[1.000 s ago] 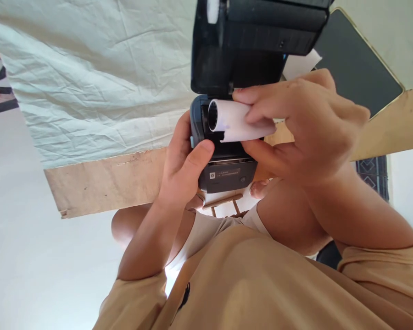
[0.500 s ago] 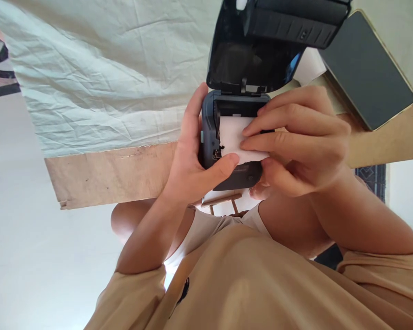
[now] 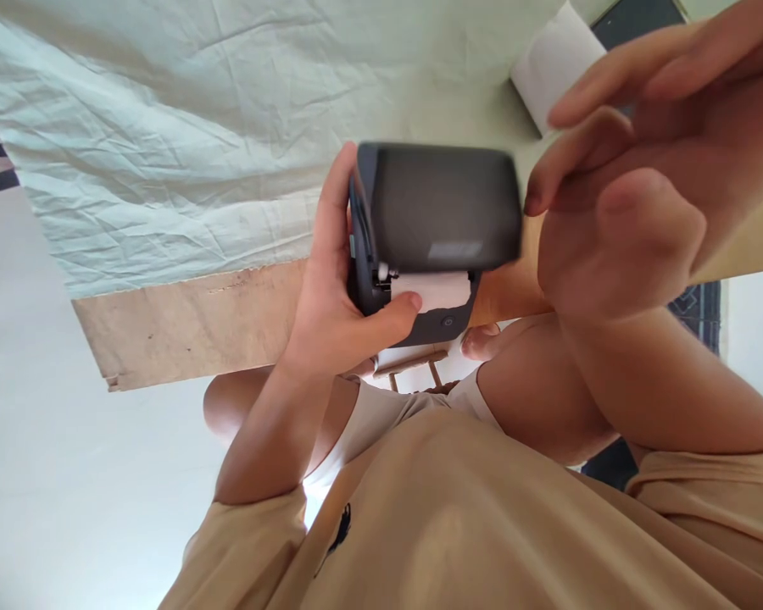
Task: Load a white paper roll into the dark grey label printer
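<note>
Printer (image 3: 429, 332), lid (image 3: 445, 203) ajar, at near edge of worktop (image 3: 191, 326); gripped by left hand (image 3: 324, 318), thumb on paper (image 3: 445, 290), seemingly keeping its end outside. Right hand (image 3: 661, 169): empty, fingers loosely parted, just right.

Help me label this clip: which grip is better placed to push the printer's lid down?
Right, likely: the right grip looks empty beside the unclosed lid, while the left grip holds the printer and partly covers the paper.
</note>
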`<state>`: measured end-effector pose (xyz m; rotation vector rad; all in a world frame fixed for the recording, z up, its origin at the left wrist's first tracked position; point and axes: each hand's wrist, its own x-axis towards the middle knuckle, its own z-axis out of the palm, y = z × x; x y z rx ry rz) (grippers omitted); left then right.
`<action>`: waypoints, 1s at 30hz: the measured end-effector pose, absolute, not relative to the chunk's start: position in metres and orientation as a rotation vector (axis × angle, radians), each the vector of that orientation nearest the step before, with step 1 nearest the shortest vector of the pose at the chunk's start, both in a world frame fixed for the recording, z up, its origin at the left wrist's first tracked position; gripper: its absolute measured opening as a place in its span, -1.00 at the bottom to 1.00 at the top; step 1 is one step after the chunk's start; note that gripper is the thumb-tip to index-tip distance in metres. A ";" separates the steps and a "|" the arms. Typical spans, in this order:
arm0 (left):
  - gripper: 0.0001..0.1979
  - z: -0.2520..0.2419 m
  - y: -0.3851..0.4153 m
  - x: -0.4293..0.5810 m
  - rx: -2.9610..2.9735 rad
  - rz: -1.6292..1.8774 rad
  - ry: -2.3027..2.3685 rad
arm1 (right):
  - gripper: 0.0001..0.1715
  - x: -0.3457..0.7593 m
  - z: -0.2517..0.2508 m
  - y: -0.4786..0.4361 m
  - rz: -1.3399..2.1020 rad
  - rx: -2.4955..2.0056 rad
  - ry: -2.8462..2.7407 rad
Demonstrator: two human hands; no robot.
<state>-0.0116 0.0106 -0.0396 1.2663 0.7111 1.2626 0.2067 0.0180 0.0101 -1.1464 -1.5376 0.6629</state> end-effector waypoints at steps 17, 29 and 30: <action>-0.62 0.007 0.003 -0.005 1.040 1.022 0.995 | -0.19 0.207 0.015 0.025 0.979 -1.207 -1.980; -0.56 0.011 0.011 0.017 0.821 1.073 1.009 | -0.15 0.206 0.013 0.025 1.049 -1.118 -1.890; -0.56 0.010 0.013 0.021 0.782 1.079 1.012 | -0.14 0.207 0.013 0.025 1.066 -1.124 -1.883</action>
